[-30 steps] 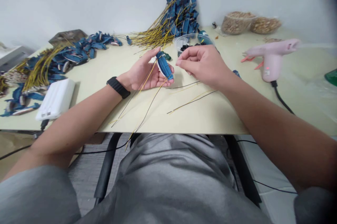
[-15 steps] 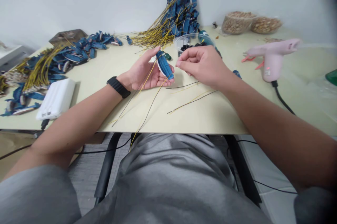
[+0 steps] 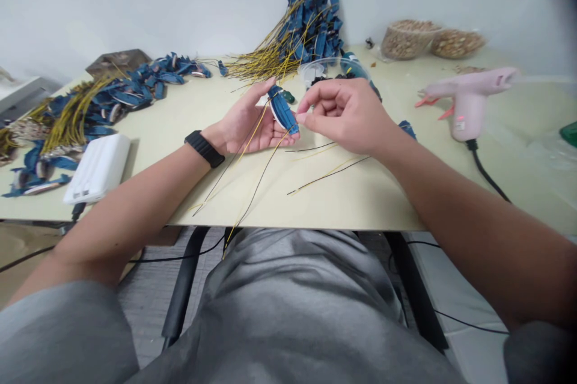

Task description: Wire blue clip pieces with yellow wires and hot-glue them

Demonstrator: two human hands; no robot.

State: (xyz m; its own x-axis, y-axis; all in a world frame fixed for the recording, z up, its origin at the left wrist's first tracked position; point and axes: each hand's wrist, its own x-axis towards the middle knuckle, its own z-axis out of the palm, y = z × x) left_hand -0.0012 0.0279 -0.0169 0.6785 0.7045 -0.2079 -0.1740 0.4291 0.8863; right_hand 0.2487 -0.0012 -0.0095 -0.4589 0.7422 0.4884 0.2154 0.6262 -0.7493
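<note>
The left hand (image 3: 250,125) lies palm up with the blue piece (image 3: 282,110) resting against its fingers, thumb raised at the upper end, so the grip is a light cradle rather than a clench; for steady work, that palm is best kept still and low over the tabletop (image 3: 374,204), with just enough pressure to stop the piece rolling. The yellow and black strands (image 3: 264,171) trail down from it toward the near edge, one pair reaching past that edge, and they seem best left slack and apart, since a snag there could twist the piece. The right hand (image 3: 347,116) has its thumb and forefinger brought together at the piece's right side; whether they pinch anything, or touch the piece at all, I cannot tell. Small, slow fingertip movements would suit something this slim, with the right wrist low for control. As for looks, the piece sits tilted above the table between the two hands, its upper end leaning left: a pale, curved rim shows along its left side, then comes a narrow, slightly bowed blue face with lengthwise creases, and at the lower right end a strand crosses near the tip.
</note>
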